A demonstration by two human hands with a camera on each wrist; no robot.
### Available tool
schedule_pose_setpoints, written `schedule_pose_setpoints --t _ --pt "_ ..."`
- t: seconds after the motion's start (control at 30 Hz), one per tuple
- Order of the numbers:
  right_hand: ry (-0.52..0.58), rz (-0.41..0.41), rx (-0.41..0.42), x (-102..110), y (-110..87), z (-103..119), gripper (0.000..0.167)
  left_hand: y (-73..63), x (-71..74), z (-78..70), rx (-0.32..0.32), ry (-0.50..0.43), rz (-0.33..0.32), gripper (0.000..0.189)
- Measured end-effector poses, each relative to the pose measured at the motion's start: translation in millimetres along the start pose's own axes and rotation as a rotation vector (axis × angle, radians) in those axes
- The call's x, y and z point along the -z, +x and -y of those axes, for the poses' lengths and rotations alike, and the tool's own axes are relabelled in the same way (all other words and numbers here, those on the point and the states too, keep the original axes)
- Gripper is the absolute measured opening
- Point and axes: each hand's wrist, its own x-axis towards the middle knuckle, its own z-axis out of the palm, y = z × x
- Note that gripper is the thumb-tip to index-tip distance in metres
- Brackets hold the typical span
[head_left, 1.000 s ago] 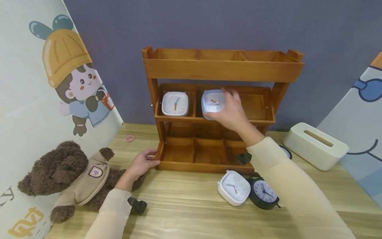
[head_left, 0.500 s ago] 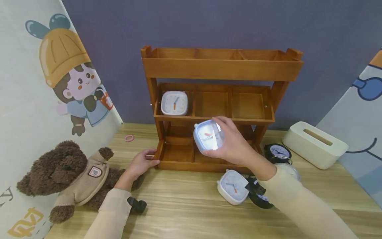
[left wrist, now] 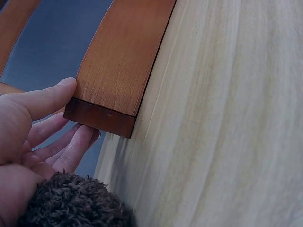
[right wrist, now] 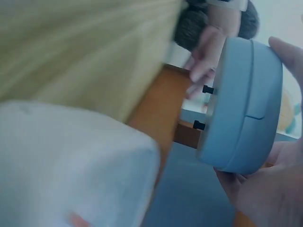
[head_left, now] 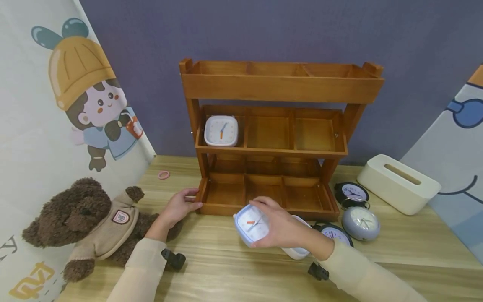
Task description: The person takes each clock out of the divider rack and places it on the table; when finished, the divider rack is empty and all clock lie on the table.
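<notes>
My right hand (head_left: pixel 277 224) grips a light-blue square alarm clock (head_left: pixel 252 224) by its sides, tilted in front of the shelf's bottom tier. In the right wrist view the back of this blue clock (right wrist: pixel 244 106) shows two small black knobs. My left hand (head_left: pixel 179 208) holds the lower left corner of the brown wooden shelf (head_left: pixel 281 89), thumb on one face and fingers round the end. A white square clock (head_left: pixel 221 131) sits in the left compartment of the middle tier. Another white clock (head_left: pixel 296 253) lies on the table, partly hidden by my right hand.
Behind my right wrist lies a black round clock (head_left: pixel 333 232). A grey round clock (head_left: pixel 361 223) and another black clock (head_left: pixel 351 192) stand right of the shelf, near a cream tissue box (head_left: pixel 400 183). A brown teddy bear (head_left: pixel 84 214) lies left, with a pink ring (head_left: pixel 164 175) beyond it.
My right hand has taken the blue clock out of the middle tier's centre compartment and brought it down and toward me, over the table. My left hand has stayed at the shelf corner.
</notes>
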Motion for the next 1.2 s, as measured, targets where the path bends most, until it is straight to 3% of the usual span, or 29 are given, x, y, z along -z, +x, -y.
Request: schedule_pose_setpoints --t 0.23,0.5,0.77,1.2 --pt "-0.001 0.086 0.001 -25 -1.0 -13 0.103 1.1 -0.2 2.3 -0.008 -0.005 -0.003 0.054" --pt "-0.042 0.103 0.003 -36 -0.4 -25 0.102 1.1 -1.3 3.5 -0.004 -0.006 -0.008 0.053" --pt "-0.066 0.126 -0.019 -34 2.8 -29 0.103 1.9 -0.1 2.9 0.005 0.018 -0.01 0.055" --pt "-0.134 0.237 -0.021 -22 5.2 -19 0.104 0.8 0.2 2.0 0.007 0.017 -0.011 0.055"
